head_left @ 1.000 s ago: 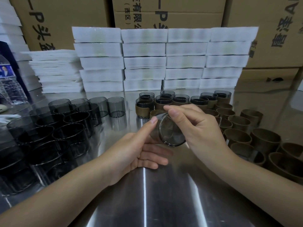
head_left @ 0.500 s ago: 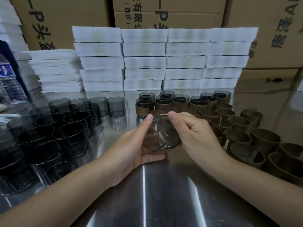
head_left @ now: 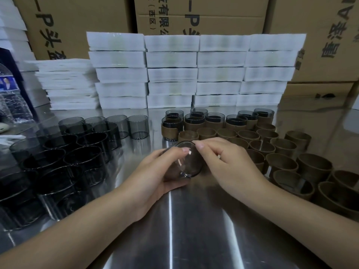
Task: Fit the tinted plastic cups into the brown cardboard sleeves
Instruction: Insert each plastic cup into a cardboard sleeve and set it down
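I record the left hand (head_left: pixel 155 177) cradling a tilted tinted cup (head_left: pixel 189 162); the right hand (head_left: pixel 229 167) pinches its rim.

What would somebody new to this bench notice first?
Probably the centre, where the left hand and right hand hold one tinted cup tipped on its side. Dark bare cups crowd the left of the steel table, empty brown sleeves the right, with white stacked trays behind.
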Action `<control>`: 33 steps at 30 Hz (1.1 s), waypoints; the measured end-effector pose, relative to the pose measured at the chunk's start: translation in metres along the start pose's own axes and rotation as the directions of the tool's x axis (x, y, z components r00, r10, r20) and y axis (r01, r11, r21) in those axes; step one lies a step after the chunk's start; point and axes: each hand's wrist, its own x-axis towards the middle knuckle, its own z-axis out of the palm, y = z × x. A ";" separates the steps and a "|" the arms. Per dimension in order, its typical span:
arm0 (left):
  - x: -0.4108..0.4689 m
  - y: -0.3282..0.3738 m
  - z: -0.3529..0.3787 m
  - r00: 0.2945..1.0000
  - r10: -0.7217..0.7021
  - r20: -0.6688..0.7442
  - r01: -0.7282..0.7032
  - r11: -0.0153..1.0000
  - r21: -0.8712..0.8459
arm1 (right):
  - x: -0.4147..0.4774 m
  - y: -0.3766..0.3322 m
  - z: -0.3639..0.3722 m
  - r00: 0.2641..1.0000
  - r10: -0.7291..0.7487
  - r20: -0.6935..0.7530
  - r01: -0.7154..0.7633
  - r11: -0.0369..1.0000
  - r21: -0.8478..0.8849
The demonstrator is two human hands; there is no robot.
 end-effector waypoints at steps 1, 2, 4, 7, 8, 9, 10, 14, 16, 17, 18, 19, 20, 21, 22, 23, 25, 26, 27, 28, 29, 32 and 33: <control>0.001 0.000 0.000 1.000 0.005 -0.025 -0.005 1.000 -0.011 | 0.001 0.000 -0.002 0.999 -0.041 -0.006 0.040 0.992 -0.116; 0.002 0.000 -0.001 0.998 0.014 -0.059 -0.016 0.999 -0.031 | 0.002 0.001 -0.003 0.997 -0.073 0.000 0.071 0.976 -0.204; 0.003 0.000 -0.002 0.990 0.043 -0.137 -0.052 0.997 -0.061 | 0.004 0.005 -0.005 0.996 -0.090 0.025 0.094 0.959 -0.269; 0.006 0.002 -0.006 0.977 0.078 -0.200 -0.097 0.992 -0.083 | 0.007 0.014 0.001 0.993 -0.043 0.113 0.074 0.954 -0.290; 0.007 0.002 -0.008 0.975 0.081 -0.208 -0.102 0.991 -0.091 | 0.007 0.017 0.004 0.988 -0.014 0.156 0.060 0.953 -0.298; 0.008 0.002 -0.009 0.973 0.078 -0.218 -0.101 0.990 -0.096 | 0.007 0.019 0.007 0.980 0.022 0.197 0.040 0.952 -0.304; 0.008 0.003 -0.009 0.971 0.071 -0.227 -0.096 0.990 -0.100 | 0.007 0.021 0.008 0.972 0.051 0.229 0.024 0.949 -0.313; 0.009 0.001 -0.010 0.971 0.055 -0.232 -0.079 0.992 -0.097 | 0.011 0.023 0.011 0.962 0.072 0.262 0.027 0.935 -0.354; 0.010 0.001 -0.010 0.972 0.059 -0.229 -0.080 0.993 -0.083 | 0.011 0.022 0.011 0.965 0.068 0.254 0.027 0.935 -0.355; 0.011 0.000 -0.010 0.970 0.063 -0.234 -0.082 0.994 -0.075 | 0.011 0.022 0.010 0.968 0.064 0.243 0.026 0.938 -0.347; 0.011 0.001 -0.009 0.969 0.065 -0.239 -0.085 0.994 -0.073 | 0.010 0.021 0.010 0.972 0.057 0.228 0.023 0.942 -0.334; 0.011 0.000 -0.010 0.968 0.067 -0.241 -0.088 0.993 -0.078 | 0.009 0.020 0.009 0.976 0.050 0.211 0.020 0.948 -0.317; 0.011 0.001 -0.010 0.967 0.067 -0.246 -0.091 0.992 -0.088 | 0.008 0.019 0.007 0.981 0.041 0.190 0.017 0.954 -0.298; 0.011 0.001 -0.010 0.966 0.069 -0.249 -0.096 0.991 -0.095 | 0.007 0.018 0.006 0.986 0.028 0.165 0.018 0.961 -0.275; 0.011 0.001 -0.011 0.965 0.065 -0.255 -0.094 0.990 -0.101 | 0.007 0.016 0.005 0.991 0.009 0.133 0.025 0.967 -0.252; 0.012 0.001 -0.011 0.964 0.059 -0.260 -0.089 0.991 -0.103 | 0.006 0.014 0.003 0.995 -0.017 0.096 0.039 0.973 -0.229; 0.011 0.002 -0.011 0.967 0.055 -0.250 -0.084 0.991 -0.106 | 0.006 0.009 0.000 0.997 -0.079 0.023 0.082 0.979 -0.186; 0.011 0.003 -0.010 0.969 0.056 -0.242 -0.084 0.991 -0.105 | 0.005 0.006 -0.001 0.995 -0.104 -0.005 0.102 0.981 -0.165; 0.011 0.003 -0.010 0.970 0.060 -0.234 -0.086 0.991 -0.103 | 0.004 0.004 -0.002 0.992 -0.122 -0.024 0.117 0.982 -0.146; 0.010 0.003 -0.009 0.972 0.062 -0.227 -0.087 0.991 -0.100 | 0.003 0.002 -0.002 0.991 -0.131 -0.035 0.125 0.984 -0.129; 0.010 0.004 -0.008 0.973 0.064 -0.221 -0.087 0.992 -0.096 | 0.002 0.001 -0.001 0.990 -0.136 -0.044 0.130 0.985 -0.116; 0.009 0.004 -0.007 0.976 0.055 -0.212 -0.076 0.993 -0.093 | 0.000 -0.002 0.000 0.989 -0.119 -0.093 0.112 0.991 -0.079; 0.008 0.005 -0.006 0.977 0.050 -0.208 -0.071 0.993 -0.095 | -0.001 -0.002 0.000 0.987 -0.111 -0.115 0.105 0.993 -0.058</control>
